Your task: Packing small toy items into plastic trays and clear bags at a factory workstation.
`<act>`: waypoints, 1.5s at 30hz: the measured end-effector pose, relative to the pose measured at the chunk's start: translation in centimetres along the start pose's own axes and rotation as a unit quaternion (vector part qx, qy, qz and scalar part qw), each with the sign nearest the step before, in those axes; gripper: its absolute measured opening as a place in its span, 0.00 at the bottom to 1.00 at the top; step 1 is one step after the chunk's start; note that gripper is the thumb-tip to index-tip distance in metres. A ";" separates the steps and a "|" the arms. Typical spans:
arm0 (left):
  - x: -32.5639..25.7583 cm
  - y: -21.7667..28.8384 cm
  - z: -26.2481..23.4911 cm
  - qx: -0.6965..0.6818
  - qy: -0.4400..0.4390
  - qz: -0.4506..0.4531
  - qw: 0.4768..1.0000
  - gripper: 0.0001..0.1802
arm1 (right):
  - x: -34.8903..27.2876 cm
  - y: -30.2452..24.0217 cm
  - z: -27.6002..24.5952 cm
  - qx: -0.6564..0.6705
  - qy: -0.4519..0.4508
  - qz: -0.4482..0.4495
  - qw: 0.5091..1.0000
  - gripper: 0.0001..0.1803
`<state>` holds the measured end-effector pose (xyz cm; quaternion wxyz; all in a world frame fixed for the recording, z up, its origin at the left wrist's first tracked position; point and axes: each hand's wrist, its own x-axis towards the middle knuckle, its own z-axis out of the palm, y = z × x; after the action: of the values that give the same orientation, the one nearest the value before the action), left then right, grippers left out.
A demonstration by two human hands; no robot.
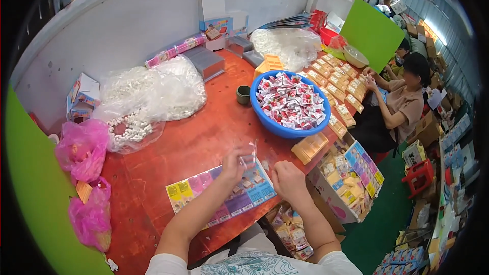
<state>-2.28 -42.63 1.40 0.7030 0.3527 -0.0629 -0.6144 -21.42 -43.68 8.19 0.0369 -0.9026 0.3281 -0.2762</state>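
Observation:
A printed sheet [204, 186] with yellow, pink, purple and blue panels lies on the red table in front of me. Above its right part my left hand [233, 167] is closed, its fingers pinching a clear plastic piece [250, 157] whose exact kind I cannot make out. My right hand [289, 179] is curled by the sheet's right end, near the table edge; its fingertips are hidden, so anything in them does not show. Just beyond my hands stands a blue basin [265, 118] heaped with small red and white sachets [291, 99].
An orange plastic tray [309, 147] sits right of the basin, a dark green cup [243, 94] left of it. Bags of white pieces [178, 84] and pink bags [81, 147] line the left. A co-worker [407, 91] sits by rows of packets [336, 79]. An open carton [333, 193] stands right.

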 end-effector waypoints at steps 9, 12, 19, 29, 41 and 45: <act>10.9 -0.3 1.1 0.126 0.142 0.025 0.982 0.33 | 0.7 4.4 7.8 -0.113 -0.055 -0.028 0.992 0.07; 13.3 -2.5 1.2 0.178 0.157 0.081 0.968 0.37 | 0.7 4.7 7.6 -0.074 -0.068 0.001 0.995 0.08; 14.7 -5.2 -1.3 0.276 0.091 0.202 0.935 0.32 | 4.0 2.9 8.5 -0.054 -0.011 -0.030 0.998 0.15; 1.4 6.4 -10.0 0.401 0.074 0.330 0.851 0.26 | 11.7 -2.1 11.7 0.055 -0.017 -0.098 0.993 0.11; -5.5 13.4 -20.4 0.103 0.139 0.282 0.944 0.20 | 34.2 -4.1 27.2 0.013 0.060 -0.123 0.991 0.19; -4.2 13.1 -19.6 0.138 0.105 0.242 0.955 0.19 | 37.3 -2.8 25.5 0.215 0.048 -0.186 0.957 0.18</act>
<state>17.67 -30.62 -4.19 0.7781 0.4830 -0.1561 -0.3701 17.13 -67.26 5.08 0.1625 -0.9041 0.0884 -0.3852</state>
